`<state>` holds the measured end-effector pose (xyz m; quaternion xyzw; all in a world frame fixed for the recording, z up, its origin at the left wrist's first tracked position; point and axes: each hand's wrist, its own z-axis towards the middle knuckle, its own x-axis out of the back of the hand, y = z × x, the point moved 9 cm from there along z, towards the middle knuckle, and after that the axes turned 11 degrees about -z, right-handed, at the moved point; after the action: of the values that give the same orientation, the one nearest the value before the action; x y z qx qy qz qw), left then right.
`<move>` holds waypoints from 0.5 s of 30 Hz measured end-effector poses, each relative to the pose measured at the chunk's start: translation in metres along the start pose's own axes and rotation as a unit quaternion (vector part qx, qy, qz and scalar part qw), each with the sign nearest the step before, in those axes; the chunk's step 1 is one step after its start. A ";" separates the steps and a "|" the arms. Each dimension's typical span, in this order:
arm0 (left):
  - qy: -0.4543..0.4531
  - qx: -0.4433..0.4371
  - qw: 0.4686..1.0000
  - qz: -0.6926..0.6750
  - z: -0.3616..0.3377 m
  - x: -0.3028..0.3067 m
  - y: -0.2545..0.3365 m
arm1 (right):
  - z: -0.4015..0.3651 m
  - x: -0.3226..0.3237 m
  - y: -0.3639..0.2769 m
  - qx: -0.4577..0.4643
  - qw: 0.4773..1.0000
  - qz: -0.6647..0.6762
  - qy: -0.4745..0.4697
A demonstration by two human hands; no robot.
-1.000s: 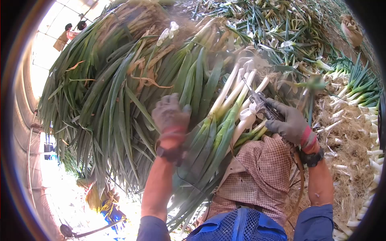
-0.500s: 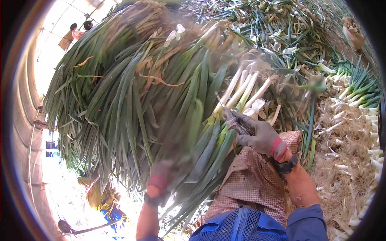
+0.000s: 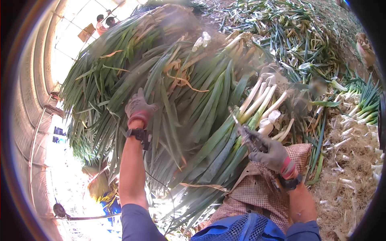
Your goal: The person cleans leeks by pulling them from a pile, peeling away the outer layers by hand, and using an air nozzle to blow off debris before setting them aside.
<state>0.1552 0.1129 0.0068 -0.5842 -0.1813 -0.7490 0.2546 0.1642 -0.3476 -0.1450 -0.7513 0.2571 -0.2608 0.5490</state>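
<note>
My left hand, in a grey and red glove, reaches over the large heap of green onions with its fingers apart, resting on or just above the leaves. My right hand, also gloved, is wrapped round a metal hand tool whose thin tip points up and left. Just beyond the tool, a few white onion stalks lie with their roots away from me. A checkered cloth covers my lap below the right hand.
Trimmed roots and stalk ends cover the ground at the right. A pile of loose leaves lies at the back. Two people are far off at the upper left. A curved wall runs along the left.
My left hand has moved up and left, from low by the leaf ends onto the heap. My right hand keeps hold of the tool. The view has shifted slightly.
</note>
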 end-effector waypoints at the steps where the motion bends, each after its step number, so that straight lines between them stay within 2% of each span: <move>1: -0.032 0.016 0.999 -0.012 0.006 -0.005 0.001 | -0.003 -0.006 0.000 0.019 1.000 0.005 -0.004; 2: -0.065 0.033 0.997 -0.024 0.009 -0.007 0.004 | -0.005 -0.008 0.000 0.024 0.995 -0.096 -0.005; 3: -0.098 0.049 0.993 -0.036 0.009 -0.011 0.006 | -0.006 -0.009 0.001 0.009 0.997 -0.079 -0.018; 5: -0.090 0.005 0.994 -0.057 0.000 -0.020 0.010 | -0.010 -0.015 0.005 -0.024 0.998 -0.043 -0.047; 7: -0.063 -0.048 0.995 -0.055 -0.024 -0.030 0.020 | -0.010 -0.012 0.007 -0.017 0.999 -0.031 -0.025; 9: -0.017 -0.106 0.994 -0.028 -0.076 -0.041 0.047 | -0.009 -0.010 0.007 -0.013 1.000 -0.017 -0.010; 12: -0.014 -0.179 0.984 -0.007 -0.164 -0.048 0.080 | -0.011 -0.007 0.001 -0.009 1.000 0.022 0.000; 14: -0.013 -0.214 0.977 0.008 -0.222 -0.057 0.085 | -0.013 -0.008 -0.002 -0.002 0.998 0.064 0.000; 15: -0.006 -0.227 0.973 0.024 -0.249 -0.064 0.085 | -0.013 -0.007 -0.005 0.007 0.999 0.041 -0.001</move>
<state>0.0226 -0.0859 -0.1195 -0.6356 0.0060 -0.7608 0.1314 0.1505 -0.3505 -0.1381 -0.7363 0.2851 -0.2398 0.5649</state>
